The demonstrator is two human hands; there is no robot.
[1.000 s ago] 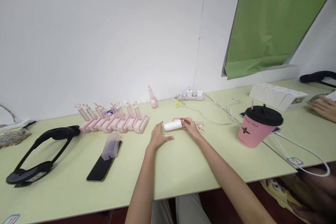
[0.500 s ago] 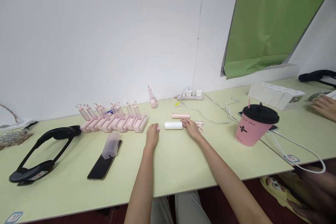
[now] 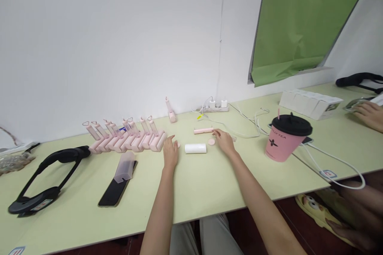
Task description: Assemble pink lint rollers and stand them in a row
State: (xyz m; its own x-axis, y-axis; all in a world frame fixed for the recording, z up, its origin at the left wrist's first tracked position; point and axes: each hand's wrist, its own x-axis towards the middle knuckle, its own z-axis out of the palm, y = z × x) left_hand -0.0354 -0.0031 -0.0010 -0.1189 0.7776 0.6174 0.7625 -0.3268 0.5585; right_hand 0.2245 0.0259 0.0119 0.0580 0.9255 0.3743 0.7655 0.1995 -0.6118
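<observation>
A white cylinder (image 3: 195,148) lies on the table between my hands. Left of it, my left hand (image 3: 170,152) rests on the tabletop with fingers loosely apart, beside a small pink round cap (image 3: 178,144) that it partly hides. A flat pink disc (image 3: 212,142) lies just right of the cylinder. My right hand (image 3: 224,142) reaches over the table, its extended fingertips at the right end of a slim pink bar-shaped part (image 3: 203,130); a firm grip is not visible. Another pale pink part (image 3: 234,139) shows behind the right hand, mostly hidden.
Several pink handheld units (image 3: 128,141) stand in a row at left; another pink unit (image 3: 171,113) is by the wall. A clear plastic sleeve (image 3: 125,166) overlaps a phone (image 3: 112,192). A pink cup (image 3: 285,141), power strip (image 3: 214,108), cables, white boxes (image 3: 311,102) and another person's hand (image 3: 369,114) are rightward.
My right hand has let go of the pink disc, leaving it on the table, and has shifted to the pink bar. My left hand's fingers have spread beside the cap. The view has shifted slightly.
</observation>
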